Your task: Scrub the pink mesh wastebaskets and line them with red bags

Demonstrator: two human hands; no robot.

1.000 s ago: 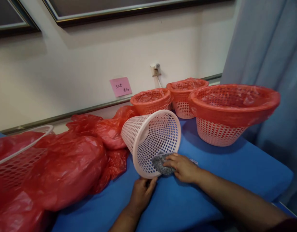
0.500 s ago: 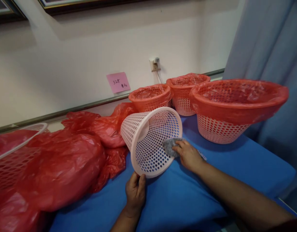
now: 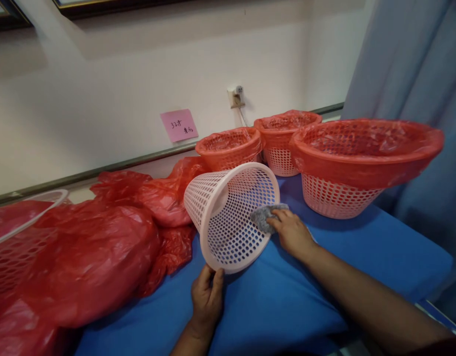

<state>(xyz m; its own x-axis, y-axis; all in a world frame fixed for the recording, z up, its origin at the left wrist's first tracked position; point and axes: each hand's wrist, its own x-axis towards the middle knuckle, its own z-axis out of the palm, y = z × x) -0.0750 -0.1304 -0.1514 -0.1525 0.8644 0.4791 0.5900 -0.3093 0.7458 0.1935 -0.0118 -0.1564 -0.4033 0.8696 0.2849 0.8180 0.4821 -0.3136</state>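
Observation:
A white perforated basket (image 3: 228, 217) lies on its side on the blue table (image 3: 361, 257), its mouth facing me and to the right. My left hand (image 3: 207, 299) grips the lower rim of the basket with its fingers curled. My right hand (image 3: 292, 232) presses a grey cloth (image 3: 264, 217) against the right edge of the rim, fingers closed over the cloth.
Three baskets lined with red bags stand behind: a large one (image 3: 364, 163) at right, two smaller ones (image 3: 229, 148) (image 3: 285, 138) near the wall. Crumpled red plastic bags (image 3: 90, 252) cover the left side, with another white basket (image 3: 16, 247) among them. A grey curtain (image 3: 416, 74) hangs at right.
My right hand has slid the grey cloth up from the lower rim to the basket's right rim. My left hand has shifted slightly along the bottom rim.

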